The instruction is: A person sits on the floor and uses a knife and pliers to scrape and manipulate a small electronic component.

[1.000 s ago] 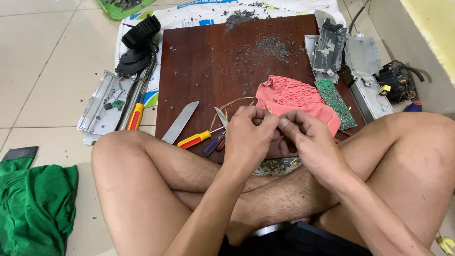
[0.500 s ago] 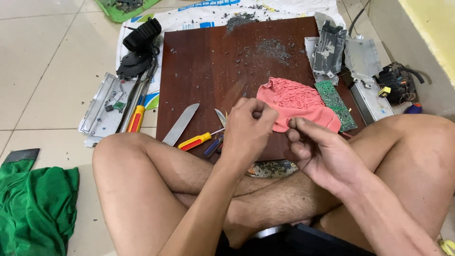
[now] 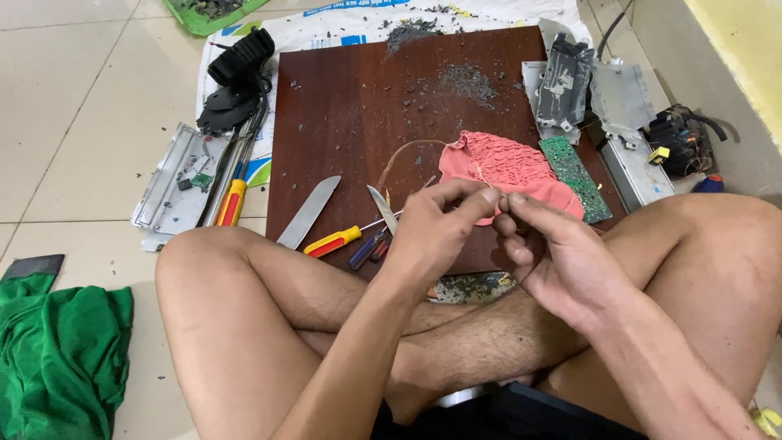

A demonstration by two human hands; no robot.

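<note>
I sit cross-legged on a tiled floor in front of a dark brown wooden board (image 3: 366, 106). My left hand (image 3: 436, 232) and my right hand (image 3: 554, 257) meet fingertip to fingertip over the board's near edge. Both pinch a thin wire (image 3: 391, 159) that loops back across the board. Just behind my fingers lies a crumpled pink cloth (image 3: 505, 167). A green circuit board (image 3: 574, 167) rests beside the cloth, to its right.
A knife (image 3: 308, 212), a red-and-yellow screwdriver (image 3: 338, 240) and a second blade (image 3: 381, 208) lie on the board's left front. Metal casing parts (image 3: 175, 183) sit left, more casing pieces (image 3: 619, 106) right. A green cloth (image 3: 57, 350) lies at my left knee. Grey debris dots the board.
My hands were together, came apart half a second ago, and have closed together again on the wire, a little higher over the board.
</note>
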